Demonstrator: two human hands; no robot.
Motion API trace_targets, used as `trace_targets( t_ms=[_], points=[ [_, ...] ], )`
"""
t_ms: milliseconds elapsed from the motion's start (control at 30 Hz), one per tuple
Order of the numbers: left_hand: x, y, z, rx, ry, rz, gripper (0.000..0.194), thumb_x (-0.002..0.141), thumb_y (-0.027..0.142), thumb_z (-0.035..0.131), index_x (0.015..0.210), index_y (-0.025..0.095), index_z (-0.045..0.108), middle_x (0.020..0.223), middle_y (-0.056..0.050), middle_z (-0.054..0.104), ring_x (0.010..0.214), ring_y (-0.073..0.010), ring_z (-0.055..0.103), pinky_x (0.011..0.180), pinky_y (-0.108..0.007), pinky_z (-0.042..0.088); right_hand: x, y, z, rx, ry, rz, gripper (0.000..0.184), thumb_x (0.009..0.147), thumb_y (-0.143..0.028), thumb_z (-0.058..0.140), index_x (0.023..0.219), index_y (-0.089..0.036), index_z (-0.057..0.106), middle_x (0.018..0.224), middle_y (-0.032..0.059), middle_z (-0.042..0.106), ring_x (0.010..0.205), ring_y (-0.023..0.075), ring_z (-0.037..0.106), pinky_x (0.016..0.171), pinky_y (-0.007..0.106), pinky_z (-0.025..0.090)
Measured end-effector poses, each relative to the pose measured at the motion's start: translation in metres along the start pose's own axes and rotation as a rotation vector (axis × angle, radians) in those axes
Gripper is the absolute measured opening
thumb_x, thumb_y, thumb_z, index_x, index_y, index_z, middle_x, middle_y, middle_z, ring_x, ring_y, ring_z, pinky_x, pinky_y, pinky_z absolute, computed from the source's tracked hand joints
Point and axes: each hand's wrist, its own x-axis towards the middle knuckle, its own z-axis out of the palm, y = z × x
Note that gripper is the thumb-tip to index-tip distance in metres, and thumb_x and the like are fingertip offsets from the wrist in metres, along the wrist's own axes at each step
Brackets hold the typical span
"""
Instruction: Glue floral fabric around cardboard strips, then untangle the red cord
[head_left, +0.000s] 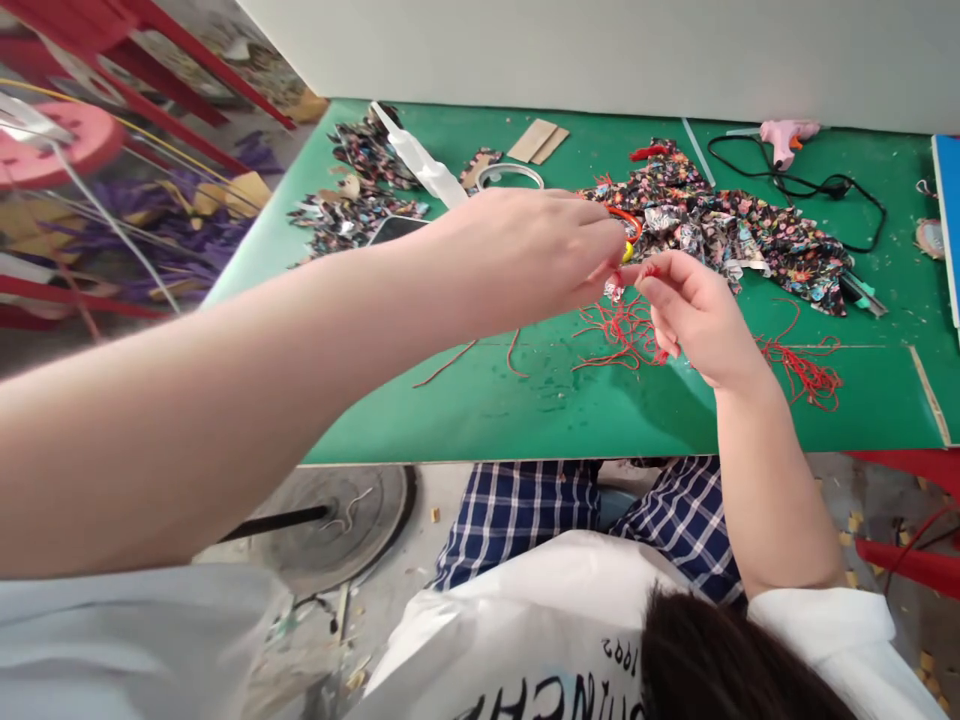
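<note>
My left hand reaches across the table with its fingers bent, mostly seen from the back. Its fingertips meet those of my right hand. A short piece of red cord is pinched between the right thumb and forefinger, and red also shows at the left fingertips. Just beyond the left fingers is an orange loop with a yellow part, perhaps a scissors handle; whether the hand touches it is hidden. Loose red cords lie below the hands, and another bundle of red cords lies to the right.
Floral black fabric is heaped behind my hands, with more floral pieces at the left. A pink glue gun with a black cable lies at the back. A white roll ring and wooden pieces sit near the board.
</note>
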Motion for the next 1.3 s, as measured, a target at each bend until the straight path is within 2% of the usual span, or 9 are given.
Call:
trace_targets(
  t_ms=[333,400,500,533,633,800,933,1067,1300],
  points=[
    [0.007,0.001,-0.008,-0.086,0.055,0.019,0.029,0.092,0.021,0.034,0.098,0.011,0.060,0.107,-0.011,0.061,0.110,-0.0279,0.059,0.088,-0.042,0.047,0.003,0.003,-0.003,0.008,-0.043,0.027,0.030,0.071,-0.048,0.069,0.074,-0.020,0.057,0.062,-0.0064,0.054,0.034,0.0000,0.030,0.030,0.021,0.020],
    [0.004,-0.001,-0.001,-0.183,0.239,-0.067,0.030,0.092,0.026,0.036,0.100,0.013,0.062,0.113,-0.011,0.060,0.111,-0.0253,0.057,0.092,-0.041,0.045,0.004,0.006,-0.006,0.028,-0.006,0.013,0.030,0.071,-0.047,0.070,0.073,-0.020,0.056,0.065,-0.0052,0.058,0.035,-0.0001,0.028,0.030,0.021,0.018],
    [-0.003,-0.001,0.020,-0.476,0.634,-0.326,0.029,0.090,0.029,0.043,0.098,0.014,0.066,0.107,-0.009,0.064,0.102,-0.0187,0.059,0.090,-0.033,0.046,0.005,0.008,-0.009,0.042,0.040,-0.022,0.027,0.072,-0.045,0.069,0.073,-0.021,0.056,0.065,-0.0050,0.058,0.036,0.0001,0.026,0.031,0.021,0.017],
    [-0.006,0.001,0.029,-0.598,0.647,-0.378,0.028,0.089,0.029,0.045,0.091,0.015,0.068,0.093,-0.007,0.068,0.092,-0.0173,0.061,0.084,-0.031,0.047,0.004,0.008,-0.010,0.045,0.045,-0.035,0.026,0.073,-0.044,0.068,0.074,-0.021,0.056,0.064,-0.0051,0.057,0.036,0.0002,0.026,0.031,0.021,0.017],
    [-0.010,0.013,0.054,-1.041,0.477,-0.404,0.026,0.083,0.039,0.055,0.075,0.020,0.073,0.073,-0.003,0.070,0.070,-0.0164,0.063,0.068,-0.031,0.049,0.003,0.008,-0.010,0.044,0.040,-0.070,0.022,0.076,-0.042,0.066,0.075,-0.022,0.058,0.065,-0.0050,0.057,0.037,0.0005,0.026,0.031,0.021,0.018],
    [-0.007,0.045,0.068,-1.710,0.581,-0.473,0.024,0.071,0.044,0.070,0.083,0.024,0.076,0.089,-0.003,0.075,0.082,-0.0186,0.067,0.078,-0.032,0.052,0.000,0.008,-0.007,0.005,0.009,-0.062,0.022,0.077,-0.044,0.065,0.074,-0.023,0.058,0.059,-0.0060,0.051,0.037,0.0019,0.026,0.032,0.021,0.019],
    [0.003,0.060,0.067,-2.051,0.667,-0.482,0.022,0.062,0.040,0.079,0.077,0.023,0.076,0.082,-0.002,0.075,0.080,-0.0158,0.067,0.082,-0.031,0.051,-0.001,0.006,-0.006,0.004,-0.017,-0.056,0.024,0.076,-0.045,0.066,0.074,-0.023,0.056,0.061,-0.0060,0.053,0.036,0.0014,0.027,0.031,0.021,0.020],
    [0.011,0.063,0.066,-2.225,0.719,-0.434,0.021,0.056,0.035,0.084,0.071,0.023,0.075,0.073,0.001,0.073,0.070,-0.0099,0.063,0.076,-0.025,0.050,-0.001,0.006,-0.007,0.006,-0.045,-0.048,0.026,0.075,-0.046,0.066,0.073,-0.022,0.055,0.057,-0.0070,0.052,0.036,0.0011,0.027,0.032,0.020,0.021],
    [0.014,0.059,0.058,-2.298,0.743,-0.354,0.023,0.056,0.033,0.084,0.064,0.018,0.069,0.065,0.003,0.068,0.062,-0.0056,0.060,0.063,-0.017,0.048,-0.002,0.006,-0.008,-0.039,-0.027,-0.061,0.027,0.077,-0.047,0.064,0.076,-0.022,0.055,0.055,-0.0078,0.047,0.038,0.0019,0.030,0.033,0.019,0.026]
  ],
)
